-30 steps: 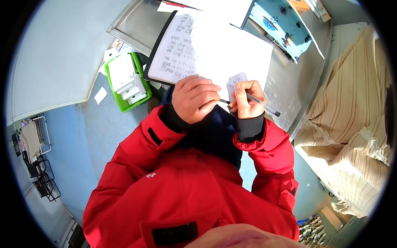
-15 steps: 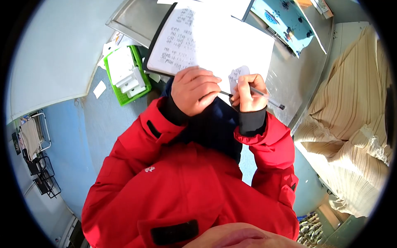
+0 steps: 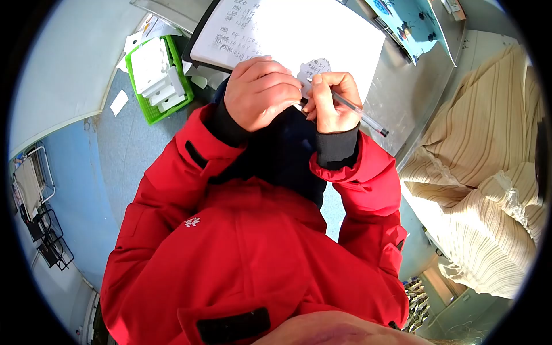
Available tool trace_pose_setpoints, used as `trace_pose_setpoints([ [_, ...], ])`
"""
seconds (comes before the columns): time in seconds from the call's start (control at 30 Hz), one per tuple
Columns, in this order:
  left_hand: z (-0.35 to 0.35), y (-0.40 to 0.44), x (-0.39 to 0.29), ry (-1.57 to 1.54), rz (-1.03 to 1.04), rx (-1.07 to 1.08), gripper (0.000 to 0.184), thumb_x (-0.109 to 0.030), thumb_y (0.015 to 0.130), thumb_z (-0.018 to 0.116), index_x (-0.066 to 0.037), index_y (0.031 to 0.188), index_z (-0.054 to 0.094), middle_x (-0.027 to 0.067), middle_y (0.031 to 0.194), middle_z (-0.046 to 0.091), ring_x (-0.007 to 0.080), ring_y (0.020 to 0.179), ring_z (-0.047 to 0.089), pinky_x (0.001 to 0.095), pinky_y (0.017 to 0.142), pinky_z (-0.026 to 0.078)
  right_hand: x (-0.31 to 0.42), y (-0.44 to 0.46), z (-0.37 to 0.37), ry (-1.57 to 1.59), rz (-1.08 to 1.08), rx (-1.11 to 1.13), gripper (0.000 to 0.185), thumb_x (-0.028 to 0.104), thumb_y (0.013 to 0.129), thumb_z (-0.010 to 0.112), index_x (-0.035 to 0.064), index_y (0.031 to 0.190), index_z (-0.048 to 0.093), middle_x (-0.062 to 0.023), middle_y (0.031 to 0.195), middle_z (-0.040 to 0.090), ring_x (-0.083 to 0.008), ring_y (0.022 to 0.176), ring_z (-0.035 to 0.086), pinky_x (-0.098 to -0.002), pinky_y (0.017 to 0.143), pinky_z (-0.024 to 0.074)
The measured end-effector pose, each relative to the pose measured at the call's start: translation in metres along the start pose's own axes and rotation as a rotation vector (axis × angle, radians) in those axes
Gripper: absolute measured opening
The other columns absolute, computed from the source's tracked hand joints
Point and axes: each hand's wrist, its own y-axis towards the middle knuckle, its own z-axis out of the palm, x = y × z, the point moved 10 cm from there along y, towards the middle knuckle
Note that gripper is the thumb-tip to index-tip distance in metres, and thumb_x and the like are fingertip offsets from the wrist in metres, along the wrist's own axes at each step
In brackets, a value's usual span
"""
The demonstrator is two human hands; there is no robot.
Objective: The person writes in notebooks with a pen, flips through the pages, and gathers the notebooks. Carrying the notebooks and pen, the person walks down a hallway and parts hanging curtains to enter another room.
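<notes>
An open notebook [image 3: 345, 34] with a black cover lies at the top, its left page handwritten and its right page mostly washed out by bright light. My left hand [image 3: 261, 95] is closed over the notebook's lower edge, fingers curved together and thumb tucked beneath them. In my right hand [image 3: 333, 103] is a clear-barrelled pen [image 3: 372, 122], pinched between thumb and fingers, its dark end pointing down right. The writing tip is close to a shaded patch with handwriting [image 3: 315, 68]. Whether this patch is shadow or separate paper I cannot tell. A small dark part shows between my hands.
A metal table [image 3: 397, 92] supports the notebook. At its far right stands a blue patterned panel [image 3: 405, 26]. A green basket [image 3: 152, 112] with white boxes sits lower left, near a paper scrap [image 3: 119, 103] on the floor. Striped cloth [image 3: 477, 149] drapes at right.
The whole view has shifted, so notebook, hands and basket appear higher and further left. My right hand still grips the pen near the handwriting, and my left hand stays on the notebook.
</notes>
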Motion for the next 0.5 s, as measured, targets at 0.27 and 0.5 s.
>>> trace_pose_setpoints([
  [0.27, -0.0014, 0.0055, -0.0018, -0.016, -0.069, -0.022, 0.008, -0.015, 0.071, 0.070, -0.014, 0.079, 0.066, -0.0033, 0.086, 0.067, 0.0192, 0.086, 0.060, 0.0375, 0.087, 0.045, -0.0001, 0.0027, 0.0010, -0.012, -0.003, -0.008, 0.013, 0.010, 0.090, 0.062, 0.0019, 0.084, 0.053, -0.0041, 0.061, 0.058, -0.0068, 0.048, 0.052, -0.0206, 0.045, 0.0425],
  [0.5, -0.0008, 0.0019, 0.0002, -0.042, -0.054, -0.027, 0.010, -0.014, 0.069, 0.071, -0.014, 0.078, 0.067, -0.0038, 0.084, 0.067, 0.0181, 0.085, 0.060, 0.0371, 0.085, 0.045, -0.0029, 0.0037, 0.0012, 0.010, 0.028, -0.005, 0.012, 0.010, 0.091, 0.060, 0.0020, 0.084, 0.054, -0.0039, 0.059, 0.058, -0.0067, 0.047, 0.052, -0.0209, 0.044, 0.0425],
])
